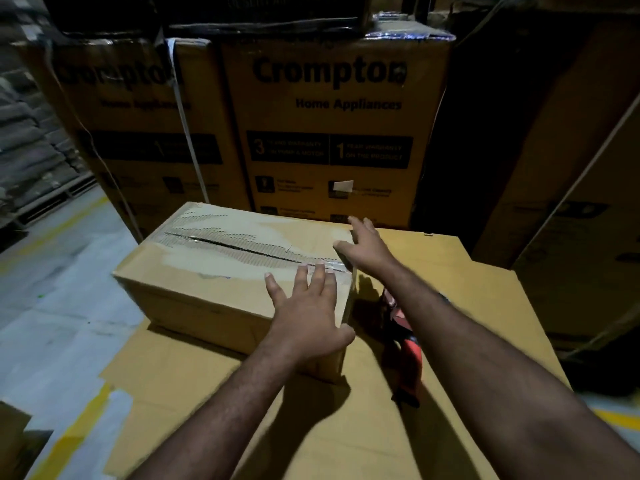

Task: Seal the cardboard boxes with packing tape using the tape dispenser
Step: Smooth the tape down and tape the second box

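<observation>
Presently the cardboard box (221, 271) sits under both hands, its top seam (242, 245) torn and gapped (a shiny strip of tape shows by the left fingertips). The left hand (308, 317) lies flat on the top, fingers spread. The right hand (363, 244), fingers wide and holding nothing, reaches over the far corner. The tape dispenser (405, 344) lies beneath the right forearm on flat cardboard (467, 271). Printed cartons (329, 133) stand beyond the fingertips.

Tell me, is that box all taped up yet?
Not yet. Done: the flaps of the small cardboard box are folded down, and a shiny bit of tape seems to sit at the right end of the seam. In hand: the left hand and right hand lie flat on the box top. To do: the seam gapes untaped, and the red tape dispenser lies beside the box, unheld.
</observation>
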